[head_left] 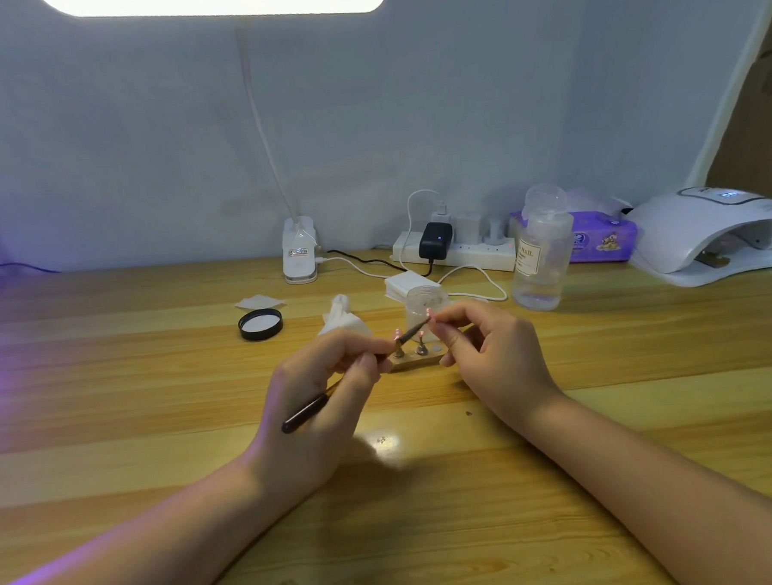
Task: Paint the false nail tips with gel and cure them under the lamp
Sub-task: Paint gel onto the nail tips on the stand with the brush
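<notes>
Head view: the wooden counter (114,440) runs wall to wall, with broad bare board near the person and on the left; the clutter sits along the back edge and right. The left hand (318,407) grips a dark brush (318,401), fingers curled round its shaft. The brush's long axis runs from lower left to upper right, tip up toward the right hand (490,354). That hand's thumb and forefinger pinch a small pink nail tip (429,313) just at the brush tip, above the counter. Between and just beyond the hands lies a wooden holder (412,361) with two small stands upright in it, each with a pink tip on top. Behind it stands a clear jar (423,303), lidless; its contents cannot be told. Its black lid (260,324) lies apart to the left, open side up. A crumpled tissue (343,319) is near it. At the right, a clear bottle (541,257) holds a low level of clear liquid. The white curing lamp (712,235) sits at the far right, its mouth facing left.
</notes>
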